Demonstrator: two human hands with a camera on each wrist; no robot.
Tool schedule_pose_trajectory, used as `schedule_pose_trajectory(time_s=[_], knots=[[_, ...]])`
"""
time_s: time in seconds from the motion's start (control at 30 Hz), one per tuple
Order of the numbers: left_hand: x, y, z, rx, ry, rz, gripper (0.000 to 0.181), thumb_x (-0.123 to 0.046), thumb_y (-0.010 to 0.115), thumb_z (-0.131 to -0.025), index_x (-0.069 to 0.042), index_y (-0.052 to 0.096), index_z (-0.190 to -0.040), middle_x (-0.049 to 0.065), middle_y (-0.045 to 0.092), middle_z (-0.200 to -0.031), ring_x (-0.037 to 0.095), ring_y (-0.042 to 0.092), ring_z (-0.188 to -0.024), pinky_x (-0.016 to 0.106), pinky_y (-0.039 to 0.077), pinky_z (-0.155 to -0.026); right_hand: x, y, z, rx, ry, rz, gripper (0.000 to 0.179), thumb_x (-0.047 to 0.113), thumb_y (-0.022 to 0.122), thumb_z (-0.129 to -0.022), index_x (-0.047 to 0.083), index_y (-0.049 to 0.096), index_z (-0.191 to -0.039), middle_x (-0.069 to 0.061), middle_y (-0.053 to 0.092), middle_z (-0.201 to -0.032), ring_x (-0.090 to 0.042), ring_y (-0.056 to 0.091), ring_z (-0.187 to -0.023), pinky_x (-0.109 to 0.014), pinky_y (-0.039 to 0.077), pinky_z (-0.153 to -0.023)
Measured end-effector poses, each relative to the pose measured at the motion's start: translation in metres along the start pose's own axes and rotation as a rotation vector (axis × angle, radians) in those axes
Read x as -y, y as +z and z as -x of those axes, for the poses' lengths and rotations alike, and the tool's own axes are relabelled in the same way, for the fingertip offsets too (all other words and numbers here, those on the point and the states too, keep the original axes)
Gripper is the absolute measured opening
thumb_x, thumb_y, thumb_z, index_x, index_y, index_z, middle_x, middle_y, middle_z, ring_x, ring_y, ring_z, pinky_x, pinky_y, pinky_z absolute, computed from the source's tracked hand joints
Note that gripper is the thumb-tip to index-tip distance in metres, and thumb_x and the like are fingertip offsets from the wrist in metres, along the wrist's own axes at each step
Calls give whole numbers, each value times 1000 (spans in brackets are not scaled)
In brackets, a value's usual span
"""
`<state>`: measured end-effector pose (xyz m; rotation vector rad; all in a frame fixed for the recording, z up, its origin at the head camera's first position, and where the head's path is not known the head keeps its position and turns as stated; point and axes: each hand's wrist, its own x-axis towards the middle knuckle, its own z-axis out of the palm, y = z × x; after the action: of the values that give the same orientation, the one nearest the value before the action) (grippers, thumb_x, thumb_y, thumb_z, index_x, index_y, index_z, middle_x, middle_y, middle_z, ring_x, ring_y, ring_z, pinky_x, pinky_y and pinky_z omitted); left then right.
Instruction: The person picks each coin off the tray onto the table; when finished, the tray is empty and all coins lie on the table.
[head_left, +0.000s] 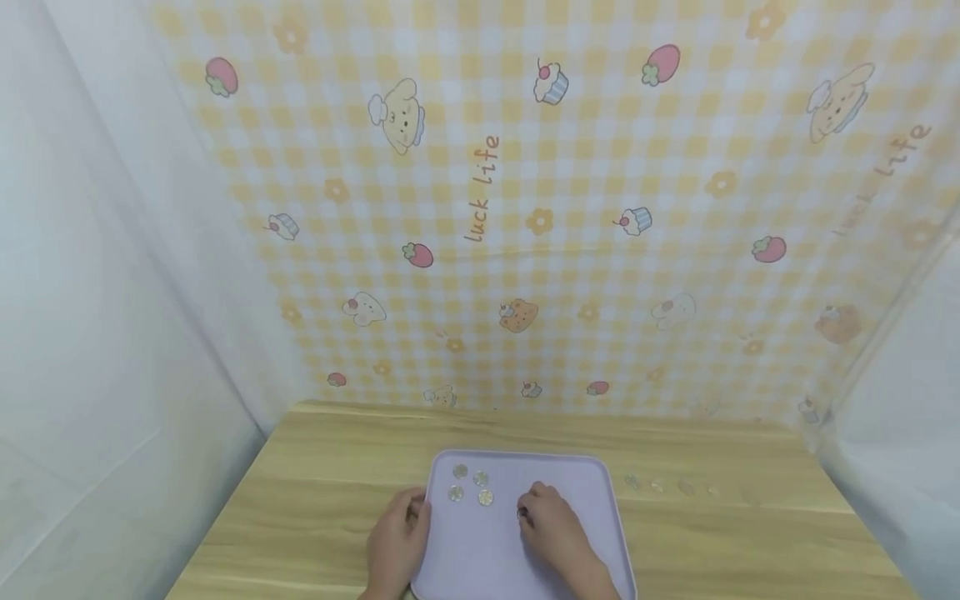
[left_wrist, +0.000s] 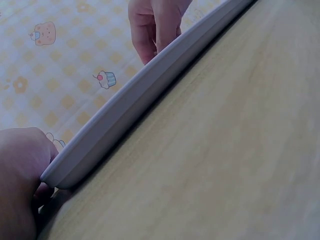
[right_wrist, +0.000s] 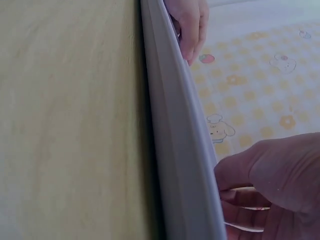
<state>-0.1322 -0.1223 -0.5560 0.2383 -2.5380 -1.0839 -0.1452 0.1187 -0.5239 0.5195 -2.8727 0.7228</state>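
A shallow lilac tray [head_left: 465, 554] lies on the table, with several round, shiny coins [head_left: 486, 497] grouped near its far left corner. At the tray's left edge, my left hand [head_left: 397, 537] grips the rim; in the left wrist view that hand [left_wrist: 22, 170] has a finger below the rim. Over the middle of the tray, my right hand [head_left: 558, 533] has its fingers curled downward and pinches a small dark-looking coin [head_left: 522, 512], mostly covered by the fingertips. From the right wrist, the tray's side wall [right_wrist: 185, 150] hides the fingertips of the right hand [right_wrist: 280, 180].
To the right of the tray, more coins [head_left: 686, 487] lie in a loose row on the wood-grain table [head_left: 337, 450]. Behind the table hangs a yellow checked cloth [head_left: 525, 267] with cartoon prints. White sheets [head_left: 112, 333] stand at both sides.
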Motion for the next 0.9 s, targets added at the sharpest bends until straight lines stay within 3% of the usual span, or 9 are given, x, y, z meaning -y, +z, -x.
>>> schedule_pose_trajectory(time_s=[0.13, 0.27, 0.4, 0.53, 0.77, 0.9], knots=[[-1, 2, -1, -1, 1, -3, 18, -17, 70, -89, -13, 72, -107, -10, 62, -77, -1, 45, -57, 20, 38, -55, 4, 1, 1, -35, 43, 3, 6, 6, 70, -82, 5, 74, -86, 4, 55, -77, -7, 49, -69, -24, 48, -62], [-2, 1, 0, 24, -14, -5, 18, -17, 69, -91, -13, 71, -108, -10, 63, -79, -1, 45, -59, 20, 39, -57, 5, 7, 2, -86, 60, 2, 5, 2, 68, -74, 6, 70, -77, 3, 52, -74, -7, 45, -66, -24, 44, -59], [-2, -3, -1, 19, -13, -14, 19, -17, 69, -90, -12, 71, -108, -9, 63, -79, -1, 46, -59, 21, 39, -57, 6, 18, 1, -163, 20, 35, 8, 2, 69, -68, 7, 66, -72, 3, 52, -72, -6, 43, -64, -22, 42, -57], [1, -6, -2, 1, -6, -27, 20, -16, 69, -90, -12, 72, -108, -9, 63, -78, -1, 46, -59, 21, 39, -57, 6, 25, -1, -201, -1, 49, 9, 4, 69, -68, 8, 65, -75, 3, 53, -72, -5, 44, -64, -21, 44, -58], [6, -1, -3, 23, -21, -19, 21, -19, 69, -90, -14, 72, -110, -11, 63, -79, -1, 47, -61, 22, 39, -60, -1, 19, -6, -37, 127, -105, 14, 9, 67, -69, 9, 56, -77, 3, 49, -72, -10, 42, -65, -24, 38, -57], [6, 2, -2, 28, -17, -18, 20, -19, 69, -91, -14, 72, -110, -11, 63, -79, 0, 47, -63, 22, 40, -61, -6, 11, -7, 25, 150, -169, 16, 9, 66, -68, 8, 54, -77, 1, 48, -73, -12, 42, -66, -26, 37, -58]])
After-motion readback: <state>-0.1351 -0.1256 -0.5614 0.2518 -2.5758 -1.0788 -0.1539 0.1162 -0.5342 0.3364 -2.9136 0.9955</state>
